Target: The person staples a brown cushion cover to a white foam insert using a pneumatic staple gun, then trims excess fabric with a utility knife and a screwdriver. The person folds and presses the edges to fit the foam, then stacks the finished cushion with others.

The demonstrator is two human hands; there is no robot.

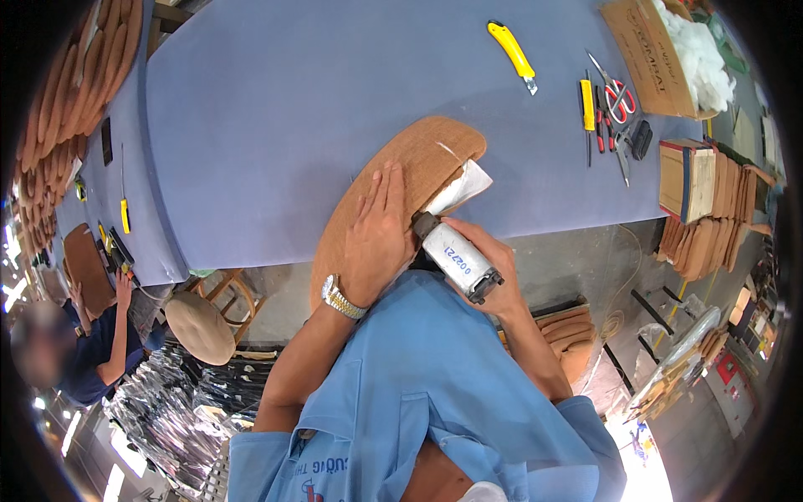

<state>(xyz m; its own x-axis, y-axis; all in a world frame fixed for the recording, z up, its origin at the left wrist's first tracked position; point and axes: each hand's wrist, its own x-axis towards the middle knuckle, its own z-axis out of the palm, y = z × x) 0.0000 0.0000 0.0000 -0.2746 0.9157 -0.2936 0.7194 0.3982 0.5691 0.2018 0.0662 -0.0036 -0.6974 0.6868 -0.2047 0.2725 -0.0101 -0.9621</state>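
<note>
A curved, brown upholstered panel point(435, 138) lies partly on the blue-covered table and reaches over its front edge toward my body. White lining point(460, 187) shows out of its right edge. My left hand point(381, 238), with a watch on the wrist, lies flat on the brown fabric with the fingers stretched out. Beside it, my right hand point(493, 255) is wrapped round a silver staple gun point(458, 261). The dark nose of the staple gun touches or nearly touches the panel's right edge by the lining; the grip underneath is hidden.
A yellow utility knife point(513, 52) lies far on the blue table point(318, 75). Scissors point(619, 102), pliers and a yellow-handled screwdriver point(587, 105) are at the right. A carton point(648, 58) holds white stuffing. At left, a co-worker point(100, 343) handles another brown panel near a round stool point(201, 326).
</note>
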